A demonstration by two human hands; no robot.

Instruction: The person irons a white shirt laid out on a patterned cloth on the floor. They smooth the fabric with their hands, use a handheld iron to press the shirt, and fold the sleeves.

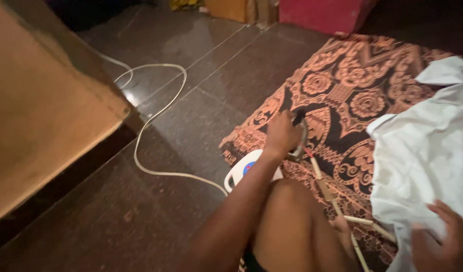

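Observation:
My left hand (282,133) reaches forward and is closed around the dark handle of an iron (302,135), which rests on a black and orange patterned mat (352,85). The iron's striped cord (324,189) trails back past my bent knee (287,216). At the lower right my right hand (445,242) holds the near edge of a crumpled white cloth (423,151) that lies on the mat's right side.
A white extension socket (241,168) sits at the mat's near corner, its white cable (156,116) looping across the dark tiled floor. A tan wooden piece of furniture (40,100) fills the left. A red block (322,15) stands at the back.

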